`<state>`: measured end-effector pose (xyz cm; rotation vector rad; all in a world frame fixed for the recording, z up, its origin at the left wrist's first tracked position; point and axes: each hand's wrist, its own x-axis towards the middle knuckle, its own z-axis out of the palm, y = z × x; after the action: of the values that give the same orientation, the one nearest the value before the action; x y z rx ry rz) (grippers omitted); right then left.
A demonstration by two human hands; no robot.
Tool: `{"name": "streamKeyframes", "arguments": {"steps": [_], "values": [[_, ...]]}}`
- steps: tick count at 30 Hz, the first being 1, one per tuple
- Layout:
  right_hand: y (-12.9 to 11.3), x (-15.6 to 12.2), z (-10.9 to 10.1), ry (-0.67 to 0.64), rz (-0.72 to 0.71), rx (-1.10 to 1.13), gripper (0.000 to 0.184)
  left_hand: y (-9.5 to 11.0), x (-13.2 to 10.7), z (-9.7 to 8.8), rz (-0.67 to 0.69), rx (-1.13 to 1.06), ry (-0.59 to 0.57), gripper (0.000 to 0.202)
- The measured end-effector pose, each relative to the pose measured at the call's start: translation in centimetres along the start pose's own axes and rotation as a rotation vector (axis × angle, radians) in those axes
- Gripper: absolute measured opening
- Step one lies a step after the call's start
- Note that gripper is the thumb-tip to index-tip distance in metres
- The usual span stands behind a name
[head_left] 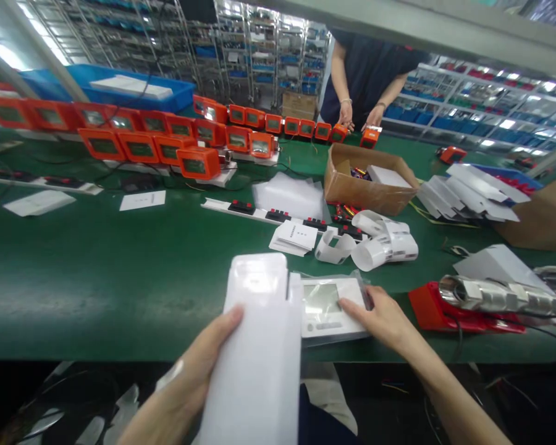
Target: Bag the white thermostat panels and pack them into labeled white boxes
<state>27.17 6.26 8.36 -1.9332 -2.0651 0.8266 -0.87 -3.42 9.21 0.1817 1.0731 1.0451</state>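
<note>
My left hand (213, 346) grips a long white carton (257, 346) by its left side, thumb on top; its near end runs out of the picture. My right hand (382, 315) is closed on the right end of a white device with a grey screen (323, 303), wrapped in clear plastic. The device lies flat at the bench's front edge, its left end against or just behind the carton's open flap. Just beyond are a stack of printed white cards (294, 236) and a curled strip of labels (387, 240).
An open cardboard box (366, 194) holds small parts. Rows of orange-framed units (199, 162) line the back left. A red unit with metal fittings (467, 309) lies right on the green bench (97, 278). Across it, a person's hands (347, 115) touch orange units.
</note>
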Motion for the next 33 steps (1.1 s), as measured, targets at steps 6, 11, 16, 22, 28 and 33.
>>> {"name": "streamKeyframes", "arguments": {"steps": [6,11,16,22,28,33], "values": [[-0.3,0.7,2.5,0.062,0.027,0.091,0.059,-3.0,2.8,3.3,-0.035,-0.091,-0.099,0.047],[0.5,-0.2,4.8,0.167,-0.033,0.599,0.078,-3.4,3.3,1.5,-0.059,-0.094,-0.123,0.043],[0.9,-2.4,6.0,0.33,-0.228,0.669,0.108,-4.4,3.8,-0.4,0.137,-0.096,-0.313,0.049],[1.4,-4.5,7.0,0.503,-0.371,0.455,0.095,-3.9,3.8,0.4,0.294,-0.048,-0.529,0.054],[1.6,-4.4,7.5,0.614,-0.621,0.388,0.079,-3.6,3.8,0.9,0.376,0.007,-0.581,0.037],[1.6,-4.2,7.4,0.645,-0.689,0.389,0.073,-3.9,4.0,0.7,0.395,0.002,-0.594,0.038]]}}
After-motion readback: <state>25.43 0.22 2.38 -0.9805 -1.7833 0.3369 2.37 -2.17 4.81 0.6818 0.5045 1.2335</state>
